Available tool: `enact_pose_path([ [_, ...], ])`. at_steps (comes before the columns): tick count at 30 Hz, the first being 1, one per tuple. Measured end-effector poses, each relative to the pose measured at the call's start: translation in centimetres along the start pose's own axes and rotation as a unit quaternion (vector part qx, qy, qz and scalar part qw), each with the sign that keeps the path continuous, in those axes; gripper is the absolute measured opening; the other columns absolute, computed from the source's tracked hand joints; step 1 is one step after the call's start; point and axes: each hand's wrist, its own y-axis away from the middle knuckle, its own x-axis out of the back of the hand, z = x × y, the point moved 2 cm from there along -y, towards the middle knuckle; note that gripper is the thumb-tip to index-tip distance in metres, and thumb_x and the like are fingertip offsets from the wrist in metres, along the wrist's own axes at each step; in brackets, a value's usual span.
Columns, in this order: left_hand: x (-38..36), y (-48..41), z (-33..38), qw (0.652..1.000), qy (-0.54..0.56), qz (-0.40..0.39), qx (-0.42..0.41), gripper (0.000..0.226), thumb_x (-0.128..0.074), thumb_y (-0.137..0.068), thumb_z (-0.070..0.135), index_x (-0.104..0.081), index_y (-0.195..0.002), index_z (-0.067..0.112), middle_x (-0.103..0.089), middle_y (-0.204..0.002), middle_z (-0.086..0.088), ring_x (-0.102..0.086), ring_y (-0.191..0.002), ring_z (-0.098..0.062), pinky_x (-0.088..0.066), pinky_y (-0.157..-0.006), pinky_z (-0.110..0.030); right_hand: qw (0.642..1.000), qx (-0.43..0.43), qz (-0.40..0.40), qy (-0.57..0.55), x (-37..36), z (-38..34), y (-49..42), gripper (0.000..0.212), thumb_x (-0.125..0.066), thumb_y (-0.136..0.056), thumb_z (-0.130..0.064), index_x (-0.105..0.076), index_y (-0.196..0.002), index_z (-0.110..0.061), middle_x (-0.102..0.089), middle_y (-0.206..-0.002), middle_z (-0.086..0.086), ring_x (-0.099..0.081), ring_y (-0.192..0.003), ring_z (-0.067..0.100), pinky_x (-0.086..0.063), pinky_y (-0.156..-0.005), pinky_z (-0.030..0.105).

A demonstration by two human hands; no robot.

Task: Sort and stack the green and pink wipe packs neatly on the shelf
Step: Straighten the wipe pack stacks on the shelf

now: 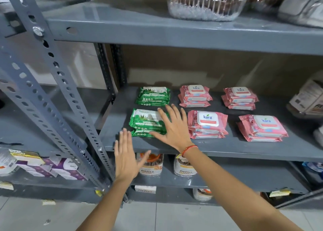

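Observation:
On the grey middle shelf [218,146] lie two stacks of green wipe packs, a front stack [145,121] and a back stack [153,96]. To their right sit several pink stacks: back left [194,96], back right [239,98], front left [207,124], front right [262,127]. My right hand [173,127] is spread flat, fingers apart, over the right edge of the front green stack. My left hand [126,159] hovers flat at the shelf's front edge, just left of and below that stack, holding nothing.
A perforated grey upright [57,84] stands at the left. The shelf above [174,29] carries clear plastic-wrapped goods. Below are jars [151,164] and purple boxes [57,167]. A wrapped bundle [309,98] lies at the shelf's right end.

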Motion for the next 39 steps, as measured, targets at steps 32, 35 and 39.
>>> enact_pose_path([
  [32, -4.9, 1.5, 12.1, 0.973, -0.054, -0.116, -0.194, 0.088, -0.020, -0.088, 0.071, -0.032, -0.141, 0.002, -0.031, -0.149, -0.014, -0.021, -0.139, -0.026, -0.013, -0.110, -0.045, 0.982, 0.001, -0.148, 0.116, 1.1, 13.8, 6.0, 0.078, -0.033, -0.079, -0.072, -0.032, -0.140, -0.024, -0.052, -0.138, 0.019, -0.052, -0.126, 0.036, -0.035, -0.101, 0.062],
  [35, -5.3, 1.8, 13.6, 0.972, -0.023, -0.102, -0.208, 0.085, -0.026, -0.088, 0.069, -0.030, -0.142, 0.003, -0.024, -0.151, -0.013, -0.015, -0.141, -0.024, -0.012, -0.111, -0.047, 0.989, -0.004, -0.107, 0.106, 2.1, 14.7, 6.8, 0.079, -0.037, -0.081, -0.073, -0.032, -0.143, -0.023, -0.044, -0.145, 0.020, -0.043, -0.133, 0.037, -0.020, -0.109, 0.064],
  [39, -6.1, 1.7, 17.8, 0.958, 0.008, -0.109, -0.264, 0.082, -0.031, -0.089, 0.065, -0.026, -0.144, 0.005, -0.017, -0.153, -0.011, -0.008, -0.142, -0.021, -0.012, -0.111, -0.046, 0.990, -0.061, -0.075, 0.105, 4.3, 18.3, 8.9, 0.079, -0.031, -0.084, -0.073, -0.031, -0.144, -0.021, -0.039, -0.148, 0.019, -0.038, -0.137, 0.036, -0.013, -0.111, 0.059],
])
